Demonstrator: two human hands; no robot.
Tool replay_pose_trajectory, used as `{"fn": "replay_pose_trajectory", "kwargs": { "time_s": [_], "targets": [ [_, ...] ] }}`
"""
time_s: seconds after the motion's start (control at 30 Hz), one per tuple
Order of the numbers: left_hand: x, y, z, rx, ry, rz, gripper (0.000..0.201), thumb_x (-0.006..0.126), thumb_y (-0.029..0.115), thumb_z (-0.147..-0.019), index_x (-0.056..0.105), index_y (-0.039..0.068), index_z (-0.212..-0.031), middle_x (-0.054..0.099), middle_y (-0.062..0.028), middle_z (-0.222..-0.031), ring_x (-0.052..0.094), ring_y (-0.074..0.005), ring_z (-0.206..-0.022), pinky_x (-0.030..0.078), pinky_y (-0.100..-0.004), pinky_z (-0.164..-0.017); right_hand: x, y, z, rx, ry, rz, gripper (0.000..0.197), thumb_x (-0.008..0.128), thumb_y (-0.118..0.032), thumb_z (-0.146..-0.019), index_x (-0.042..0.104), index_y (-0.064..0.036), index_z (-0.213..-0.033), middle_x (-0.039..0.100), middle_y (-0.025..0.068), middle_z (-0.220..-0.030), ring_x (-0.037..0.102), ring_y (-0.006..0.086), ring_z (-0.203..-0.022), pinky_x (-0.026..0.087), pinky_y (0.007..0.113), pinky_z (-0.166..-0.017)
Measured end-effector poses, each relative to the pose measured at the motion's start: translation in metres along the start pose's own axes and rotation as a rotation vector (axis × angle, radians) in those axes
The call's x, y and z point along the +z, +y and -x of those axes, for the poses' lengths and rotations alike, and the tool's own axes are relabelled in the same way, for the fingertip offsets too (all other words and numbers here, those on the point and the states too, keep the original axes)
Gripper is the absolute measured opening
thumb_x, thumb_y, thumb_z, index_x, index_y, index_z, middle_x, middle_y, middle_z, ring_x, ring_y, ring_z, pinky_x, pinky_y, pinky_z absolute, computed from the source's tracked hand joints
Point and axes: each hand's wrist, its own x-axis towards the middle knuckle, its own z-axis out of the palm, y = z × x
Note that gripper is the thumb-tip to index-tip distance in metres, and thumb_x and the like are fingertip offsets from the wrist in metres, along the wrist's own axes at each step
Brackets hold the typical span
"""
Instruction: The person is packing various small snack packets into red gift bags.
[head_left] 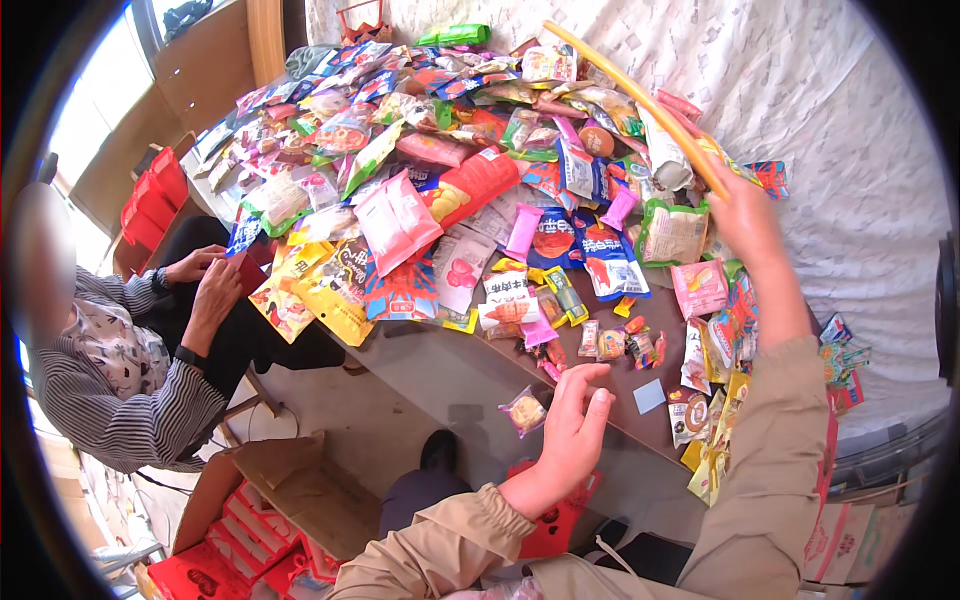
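Observation:
My right hand (742, 208) is closed around the lower end of a long yellow-orange stick (630, 90), which slants away to the upper left over the snack pile. My left hand (570, 435) is at the near edge of the table, its fingers loosely bent and its thumb apart, with nothing seen in it. Just left of it is a small biscuit in a clear wrapper (524, 411); whether it rests on something or is in the air, I cannot tell. Beyond the left hand lie small wrapped snacks (610, 344) and a light blue square card (649, 396).
A big heap of snack packets (430, 150) covers the table (630, 440). A person (120, 340) sits at the left, hands on a blue packet (243, 235) and something red. Below stands an open cardboard box (300, 490) holding red packages (235, 540). A white patterned sheet (840, 80) hangs behind.

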Motion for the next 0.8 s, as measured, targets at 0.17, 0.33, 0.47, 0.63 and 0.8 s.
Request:
{"fn": "replay_pose_trajectory", "kwargs": {
  "time_s": [0.17, 0.33, 0.47, 0.63, 0.8],
  "targets": [
    [0.0, 0.001, 0.0, 0.002, 0.003, -0.016, 0.034, 0.048, 0.024, -0.107, 0.054, 0.001, -0.132, 0.051, -0.0104, -0.122, 0.065, -0.0163, -0.098, 0.049, -0.0331, -0.089, -0.039, 0.012, 0.017, -0.024, -0.12, 0.216, 0.057, 0.067, -0.009, -0.088, 0.057, -0.0188, -0.143, 0.07, 0.0236, -0.103, 0.068, 0.0426, -0.097, 0.053, 0.052, -0.083],
    [0.005, -0.002, 0.003, -0.02, -0.012, -0.062, 0.034, 0.047, 0.024, -0.107, 0.055, 0.001, -0.13, 0.052, -0.0103, -0.12, 0.064, -0.017, -0.097, 0.048, -0.0329, -0.09, 0.003, -0.01, -0.01, -0.141, -0.188, 0.254, 0.048, 0.058, -0.008, -0.092, 0.059, -0.0157, -0.139, 0.072, 0.0201, -0.099, 0.07, 0.0397, -0.093, 0.054, 0.053, -0.079],
    [0.008, -0.002, 0.004, -0.003, -0.004, -0.086, 0.034, 0.047, 0.024, -0.107, 0.055, 0.001, -0.13, 0.052, -0.0103, -0.12, 0.064, -0.0172, -0.097, 0.048, -0.0332, -0.09, 0.053, -0.052, -0.044, -0.106, -0.28, 0.172, 0.057, 0.06, -0.006, -0.087, 0.056, -0.018, -0.143, 0.071, 0.0223, -0.104, 0.069, 0.0397, -0.099, 0.054, 0.052, -0.084],
    [0.013, -0.005, 0.005, 0.018, 0.012, -0.025, 0.031, 0.052, 0.019, -0.105, 0.055, 0.001, -0.13, 0.054, -0.0128, -0.118, 0.065, -0.0191, -0.09, 0.051, -0.0336, -0.081, 0.095, -0.083, -0.06, -0.178, -0.274, 0.017, 0.058, 0.064, -0.01, -0.088, 0.054, -0.0161, -0.145, 0.071, 0.0241, -0.105, 0.069, 0.0402, -0.099, 0.054, 0.051, -0.086],
    [0.007, -0.006, 0.004, 0.027, 0.025, -0.041, 0.031, 0.051, 0.019, -0.105, 0.055, 0.001, -0.13, 0.054, -0.013, -0.119, 0.065, -0.0192, -0.09, 0.051, -0.0337, -0.081, 0.078, -0.122, -0.032, -0.191, -0.32, -0.073, 0.062, 0.065, -0.011, -0.087, 0.052, -0.0156, -0.147, 0.071, 0.0242, -0.105, 0.069, 0.0402, -0.099, 0.054, 0.051, -0.087]
  ]
}}
